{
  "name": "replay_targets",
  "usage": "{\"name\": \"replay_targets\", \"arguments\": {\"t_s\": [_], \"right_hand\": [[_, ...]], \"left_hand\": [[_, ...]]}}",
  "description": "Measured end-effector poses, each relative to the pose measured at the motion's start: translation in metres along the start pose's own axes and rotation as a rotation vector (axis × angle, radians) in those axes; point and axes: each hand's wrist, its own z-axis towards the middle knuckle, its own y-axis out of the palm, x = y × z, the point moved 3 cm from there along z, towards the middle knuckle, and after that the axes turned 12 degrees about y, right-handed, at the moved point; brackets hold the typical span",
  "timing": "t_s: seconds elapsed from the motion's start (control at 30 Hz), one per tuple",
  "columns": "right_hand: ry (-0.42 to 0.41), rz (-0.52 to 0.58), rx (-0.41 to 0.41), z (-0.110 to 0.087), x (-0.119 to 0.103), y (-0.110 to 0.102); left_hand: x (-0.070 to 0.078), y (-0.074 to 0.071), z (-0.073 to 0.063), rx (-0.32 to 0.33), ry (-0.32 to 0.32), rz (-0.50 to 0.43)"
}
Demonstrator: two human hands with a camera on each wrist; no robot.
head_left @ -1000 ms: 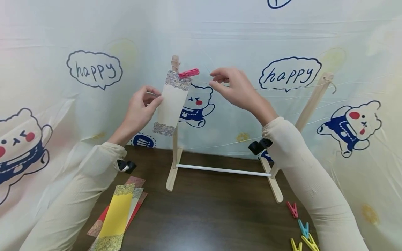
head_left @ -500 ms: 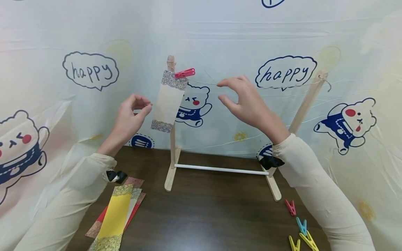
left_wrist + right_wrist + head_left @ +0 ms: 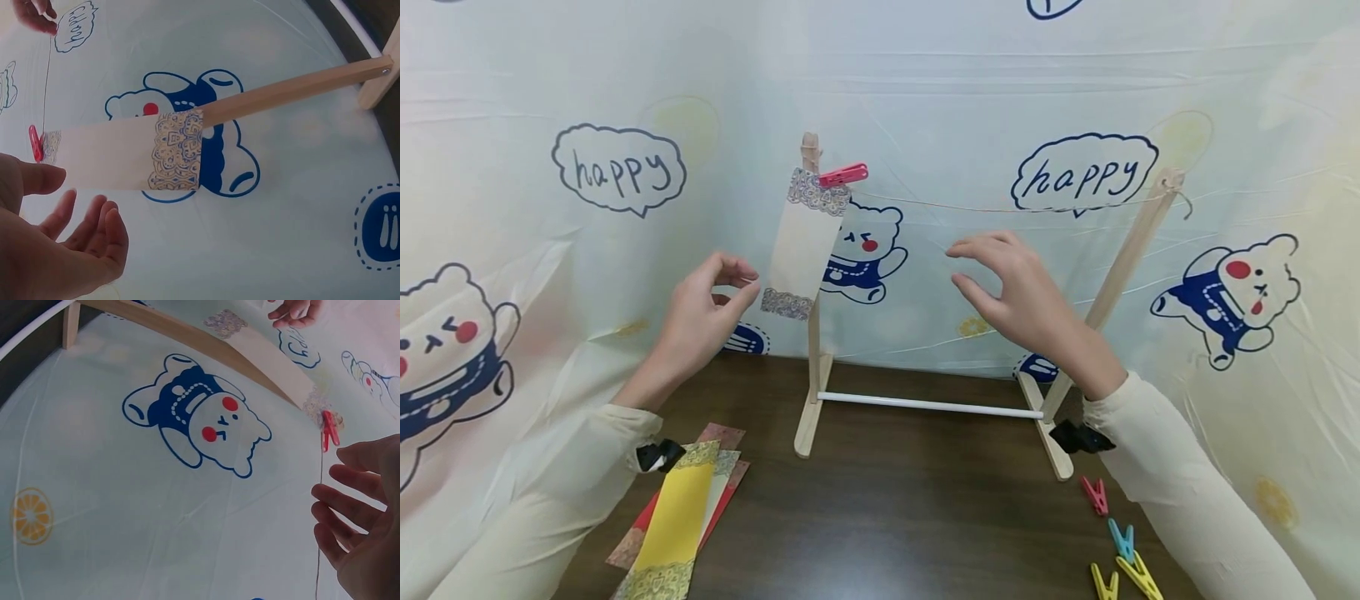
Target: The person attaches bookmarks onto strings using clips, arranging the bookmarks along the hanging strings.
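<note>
A white paper card (image 3: 805, 246) with patterned lace-like bands hangs from the string (image 3: 940, 202) near the left post. A pink clothespin (image 3: 844, 174) grips its top edge. My left hand (image 3: 700, 312) hovers just left of the card, fingers loosely bent and holding nothing. On the other side, below the string, my right hand (image 3: 1018, 287) is in the air with thumb and fingers apart, nothing between them. In the left wrist view, the card (image 3: 112, 153) lies beyond my thumb; in the right wrist view, the clothespin (image 3: 329, 430) shows beyond my fingertips.
A wooden stand with a left post (image 3: 813, 350), a right post (image 3: 1127, 258) and a white crossbar (image 3: 925, 405) stands on the dark table (image 3: 880, 500). Yellow, red and white cards (image 3: 677, 517) lie front left. Loose clothespins (image 3: 1124, 540) lie front right.
My left hand has let go of the card and drawn left and down. The right hand has moved right and down, away from the clothespin and string. The card stays hanging.
</note>
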Motion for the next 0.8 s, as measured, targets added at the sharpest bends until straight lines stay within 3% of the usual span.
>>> {"name": "replay_targets", "arguments": {"t_s": [0.8], "right_hand": [[0.071,-0.031,-0.013,-0.086,0.033,0.007]], "left_hand": [[0.007,0.007,-0.047,-0.066,0.082,0.081]]}}
